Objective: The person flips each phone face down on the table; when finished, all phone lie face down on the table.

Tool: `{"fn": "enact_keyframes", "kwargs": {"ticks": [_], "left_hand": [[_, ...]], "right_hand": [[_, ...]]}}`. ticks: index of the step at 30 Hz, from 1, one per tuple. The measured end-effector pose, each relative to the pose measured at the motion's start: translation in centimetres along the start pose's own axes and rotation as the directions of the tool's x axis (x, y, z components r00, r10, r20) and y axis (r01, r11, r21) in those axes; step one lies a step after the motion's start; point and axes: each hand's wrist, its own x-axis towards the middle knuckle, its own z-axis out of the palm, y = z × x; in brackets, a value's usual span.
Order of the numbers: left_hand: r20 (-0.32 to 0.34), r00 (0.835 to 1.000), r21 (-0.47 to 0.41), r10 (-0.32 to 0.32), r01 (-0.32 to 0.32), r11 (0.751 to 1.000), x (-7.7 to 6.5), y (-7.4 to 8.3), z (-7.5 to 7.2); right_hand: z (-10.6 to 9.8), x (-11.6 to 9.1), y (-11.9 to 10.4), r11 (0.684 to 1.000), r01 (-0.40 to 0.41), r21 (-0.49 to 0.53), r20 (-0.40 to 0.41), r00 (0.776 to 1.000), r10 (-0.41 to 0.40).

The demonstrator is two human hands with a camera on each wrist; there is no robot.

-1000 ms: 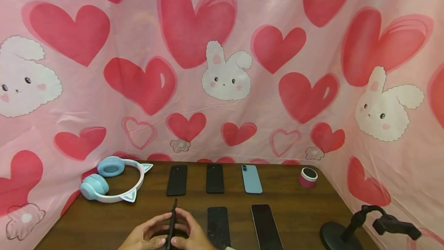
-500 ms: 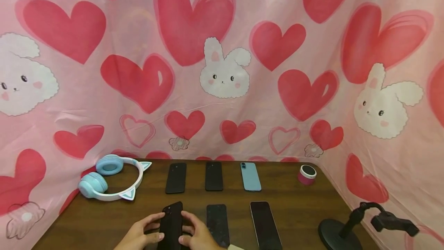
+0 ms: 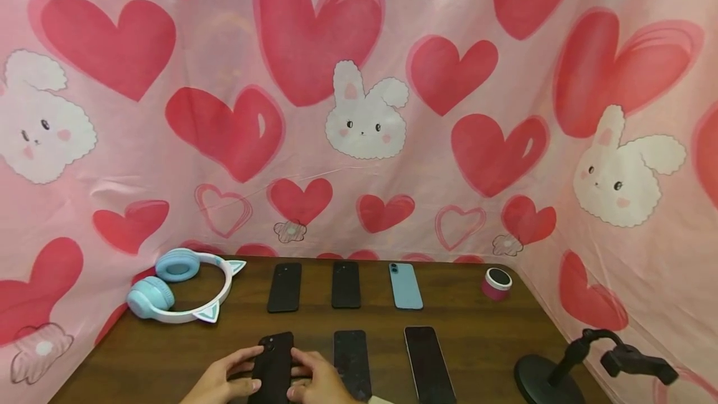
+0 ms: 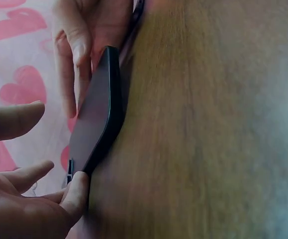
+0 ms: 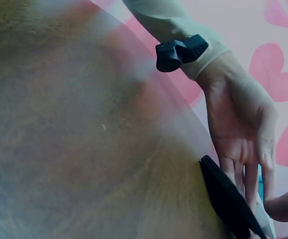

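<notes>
A black smartphone is held between both hands at the table's near side, tilted up, its camera lenses at the upper left of the back. My left hand grips its left edge, fingertips near the lenses and thumb lower down. On the opposite edge, my right hand holds it with fingers and thumb. In the left wrist view the left hand has a fingertip at one end of the phone, with the right hand beyond. The right wrist view shows the phone edge-on beside the left hand.
Two black phones and a light blue phone lie in a back row. Nearer lie two dark phones. Cat-ear headphones sit left; a small pink-and-white round device and black stand sit right.
The phone has turned from edge-on to showing its back with the lenses. Both hands have turned with it and, in the last half second, shifted slightly nearer and left.
</notes>
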Motion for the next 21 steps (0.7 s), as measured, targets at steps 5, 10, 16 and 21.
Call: {"fn": "enact_keyframes", "kwargs": {"ticks": [5, 10, 16, 21], "left_hand": [[-0.01, 1.0, 0.0, -0.021, 0.021, 1.0, -0.1, 0.1, -0.2], [-0.012, 0.999, 0.002, -0.05, 0.05, 0.999, 0.0, -0.2, -0.2], [0.0, 0.997, 0.026, -0.072, 0.072, 0.997, 0.3, -0.5, -0.4], [-0.036, 0.999, 0.032, -0.034, 0.036, 0.999, 0.1, 0.1, -0.1]], "right_hand": [[0.2, 0.0, -0.5, 0.998, -0.013, -0.055, 0.026, 1.0, 0.015], [0.5, -0.3, -0.8, 0.997, -0.066, -0.029, 0.032, 0.997, 0.067], [0.8, -0.4, -1.0, 0.992, -0.129, 0.007, 0.018, 0.992, 0.129], [1.1, -0.3, -1.0, 0.988, -0.152, -0.013, 0.004, 0.988, 0.152]]}}
